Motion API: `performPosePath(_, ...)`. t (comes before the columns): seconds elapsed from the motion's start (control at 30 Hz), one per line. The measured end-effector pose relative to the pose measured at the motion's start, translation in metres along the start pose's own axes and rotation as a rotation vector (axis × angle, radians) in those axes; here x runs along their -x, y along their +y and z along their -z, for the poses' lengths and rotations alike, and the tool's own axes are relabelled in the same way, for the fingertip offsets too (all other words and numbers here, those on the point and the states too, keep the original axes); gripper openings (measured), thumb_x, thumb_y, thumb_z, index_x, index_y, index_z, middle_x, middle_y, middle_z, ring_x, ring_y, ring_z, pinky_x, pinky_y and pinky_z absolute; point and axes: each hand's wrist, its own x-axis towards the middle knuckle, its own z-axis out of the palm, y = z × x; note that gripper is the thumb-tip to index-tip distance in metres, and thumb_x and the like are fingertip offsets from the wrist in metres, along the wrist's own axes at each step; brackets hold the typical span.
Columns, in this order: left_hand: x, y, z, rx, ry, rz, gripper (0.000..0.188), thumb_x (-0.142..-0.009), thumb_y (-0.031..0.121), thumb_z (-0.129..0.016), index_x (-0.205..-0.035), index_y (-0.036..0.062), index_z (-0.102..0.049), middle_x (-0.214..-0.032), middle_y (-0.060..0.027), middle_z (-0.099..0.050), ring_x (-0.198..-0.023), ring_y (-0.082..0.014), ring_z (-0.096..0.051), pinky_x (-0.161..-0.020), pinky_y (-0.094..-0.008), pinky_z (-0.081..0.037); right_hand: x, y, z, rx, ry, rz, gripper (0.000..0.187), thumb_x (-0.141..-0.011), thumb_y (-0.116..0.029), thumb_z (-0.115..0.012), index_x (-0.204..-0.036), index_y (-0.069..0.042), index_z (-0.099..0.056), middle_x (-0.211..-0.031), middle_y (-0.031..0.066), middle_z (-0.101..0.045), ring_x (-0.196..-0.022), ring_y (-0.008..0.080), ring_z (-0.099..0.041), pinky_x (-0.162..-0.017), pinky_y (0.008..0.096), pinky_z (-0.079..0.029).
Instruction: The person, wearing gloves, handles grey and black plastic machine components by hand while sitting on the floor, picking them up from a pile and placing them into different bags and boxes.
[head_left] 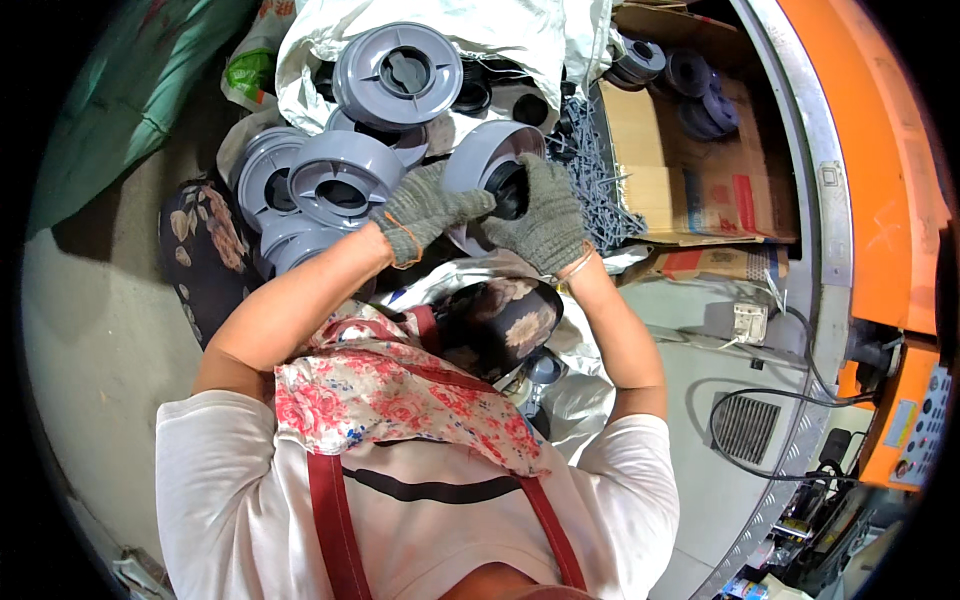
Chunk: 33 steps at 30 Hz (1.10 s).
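Both my hands wear grey knitted gloves. A grey round plastic fitting point(487, 148), tilted on its side, is between them. My left hand point(432, 208) grips the fitting's left side, its thumb reaching toward the middle. My right hand point(545, 213) is closed around a black round insert point(510, 190) at the fitting's opening; part of the insert is hidden by the glove. Just left lie several similar grey fittings, including a ring-shaped one point(345, 178) with a dark centre. A larger capped fitting point(400, 76) sits on top of the pile.
A white woven sack point(490, 30) holds black round parts. Grey thin plastic pieces point(590, 170) are heaped beside an open cardboard box point(650, 130) containing more grey fittings. At the right stand an orange machine point(890, 190) and a black cable point(715, 415). Green cloth point(120, 110) hangs at far left.
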Motion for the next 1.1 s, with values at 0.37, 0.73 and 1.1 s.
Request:
performPosePath(0.37, 0.037, 0.031, 0.004, 0.630, -0.150, 0.311, 0.024, -0.077, 0.008, -0.065, -0.099, 0.0011, -0.060, -0.092, -0.0078, -0.063, -0.082, -0.0177, -0.062, -0.073, -0.0302, -0.053, 0.007, -0.023, 0.028, 0.240, -0.141, 0.675, 0.062, -0.058, -0.019, -0.067, -0.114, -0.001, -0.049, -0.106, 0.0184, -0.049, -0.100, 0.0358, -0.047, -0.089, 0.0419, -0.040)
performPosePath(0.73, 0.059, 0.025, 0.005, -0.134, 0.029, -0.279, 0.042, -0.076, 0.023, -0.068, -0.108, 0.0006, -0.053, -0.088, -0.0067, -0.061, -0.076, -0.0119, -0.055, -0.068, -0.0285, -0.048, -0.002, -0.042, 0.003, -0.381, -0.002, -0.027, 0.076, -0.055, -0.031, -0.079, -0.116, -0.002, -0.046, -0.110, 0.0226, -0.048, -0.102, 0.0379, -0.048, -0.085, 0.0403, -0.043)
performPosePath(1.1, 0.073, 0.039, 0.037, 0.099, -0.149, -0.069, 0.038, -0.076, 0.019, -0.069, -0.108, 0.0032, -0.056, -0.091, -0.0056, -0.062, -0.080, -0.0120, -0.057, -0.068, -0.0271, -0.048, -0.008, -0.064, 0.021, 0.032, 0.037, 0.526, 0.065, -0.060, -0.023, -0.074, -0.116, -0.001, -0.047, -0.110, 0.0212, -0.050, -0.100, 0.0358, -0.050, -0.085, 0.0401, -0.043)
